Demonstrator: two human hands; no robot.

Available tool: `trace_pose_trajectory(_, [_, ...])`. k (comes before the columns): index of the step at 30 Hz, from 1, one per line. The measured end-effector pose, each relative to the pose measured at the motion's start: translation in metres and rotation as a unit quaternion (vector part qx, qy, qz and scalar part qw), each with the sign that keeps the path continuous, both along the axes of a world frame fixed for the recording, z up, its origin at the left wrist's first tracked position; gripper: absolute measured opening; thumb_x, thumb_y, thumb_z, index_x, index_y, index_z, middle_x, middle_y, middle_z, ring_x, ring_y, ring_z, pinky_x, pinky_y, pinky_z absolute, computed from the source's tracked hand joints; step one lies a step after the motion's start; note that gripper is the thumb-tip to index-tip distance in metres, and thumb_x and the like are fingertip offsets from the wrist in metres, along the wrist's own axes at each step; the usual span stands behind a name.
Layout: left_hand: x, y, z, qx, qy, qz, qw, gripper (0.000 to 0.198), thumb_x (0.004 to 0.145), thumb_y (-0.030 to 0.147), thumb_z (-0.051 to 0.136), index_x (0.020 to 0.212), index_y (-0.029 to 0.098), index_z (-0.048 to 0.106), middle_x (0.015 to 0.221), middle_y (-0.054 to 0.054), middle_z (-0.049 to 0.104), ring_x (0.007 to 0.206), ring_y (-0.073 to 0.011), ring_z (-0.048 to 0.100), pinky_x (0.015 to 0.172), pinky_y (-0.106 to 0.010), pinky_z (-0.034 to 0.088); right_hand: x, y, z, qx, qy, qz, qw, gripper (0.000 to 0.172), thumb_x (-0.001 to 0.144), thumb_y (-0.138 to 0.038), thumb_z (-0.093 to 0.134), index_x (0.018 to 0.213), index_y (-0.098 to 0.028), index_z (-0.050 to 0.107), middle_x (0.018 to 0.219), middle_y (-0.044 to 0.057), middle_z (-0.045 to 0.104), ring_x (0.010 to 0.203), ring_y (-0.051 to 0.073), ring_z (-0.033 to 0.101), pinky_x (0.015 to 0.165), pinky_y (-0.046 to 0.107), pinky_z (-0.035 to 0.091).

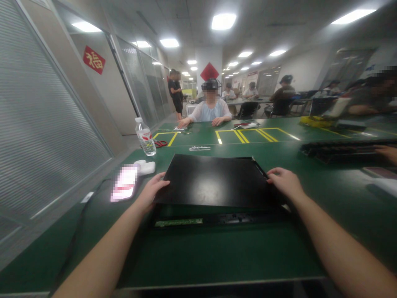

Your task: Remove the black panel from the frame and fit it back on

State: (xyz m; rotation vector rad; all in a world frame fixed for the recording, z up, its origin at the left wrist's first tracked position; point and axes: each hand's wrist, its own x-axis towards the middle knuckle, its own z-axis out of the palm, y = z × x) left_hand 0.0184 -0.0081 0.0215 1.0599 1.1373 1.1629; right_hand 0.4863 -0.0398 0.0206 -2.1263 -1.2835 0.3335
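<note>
A flat black screen panel (pixel 214 182) lies a little askew over a black frame (pixel 242 218), whose front bar and far right corner show beyond it. A strip of green circuit board (pixel 179 222) is visible in the front bar. My left hand (pixel 151 190) grips the panel's left edge, thumb on top and fingers partly hidden beneath. At the right side, my right hand (pixel 285 182) has its fingers closed on the frame's rim, close against the panel's edge. The panel hides most of the frame's inside.
A water bottle (pixel 145 137), red-handled scissors (pixel 160 144), a white case (pixel 145 167) and a lit phone (pixel 124 183) stand or lie at left. A cable (pixel 79 223) runs along the left. Another person (pixel 211 107) sits opposite; a dark keyboard-like object (pixel 344 150) lies at right.
</note>
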Motion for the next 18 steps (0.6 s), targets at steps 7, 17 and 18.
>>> trace_pose_trajectory(7, [0.0041,-0.0028,0.0022,0.000,0.009,0.013,1.000,0.050,0.066,0.026,0.079,0.114,0.018,0.067,0.088,-0.006,0.079,0.080,-0.0260,0.076,0.069,-0.032,0.057,0.0007,0.0008,-0.0012,0.011,-0.003,-0.002,1.000,0.020,0.078,-0.027,0.058,0.089,-0.023,0.075,0.070,0.003,0.075,0.076,0.023,0.069,0.061,0.030,0.041])
trace_pose_trajectory(17, [0.0034,-0.0025,0.0029,-0.005,0.010,0.010,1.000,0.054,0.065,0.026,0.079,0.116,0.017,0.065,0.089,-0.006,0.079,0.079,-0.0261,0.076,0.070,-0.033,0.057,0.0009,0.0001,0.0001,-0.004,-0.008,0.003,1.000,0.024,0.080,-0.028,0.056,0.092,-0.023,0.076,0.074,0.003,0.076,0.079,0.022,0.068,0.062,0.030,0.041])
trace_pose_trajectory(18, [0.0027,-0.0019,0.0026,-0.005,0.010,0.008,1.000,0.054,0.065,0.026,0.080,0.117,0.017,0.065,0.089,-0.006,0.079,0.079,-0.0261,0.076,0.070,-0.033,0.057,0.0007,0.0000,0.0002,-0.002,-0.008,0.004,1.000,0.024,0.080,-0.028,0.056,0.092,-0.023,0.076,0.074,0.003,0.076,0.079,0.022,0.068,0.062,0.030,0.041])
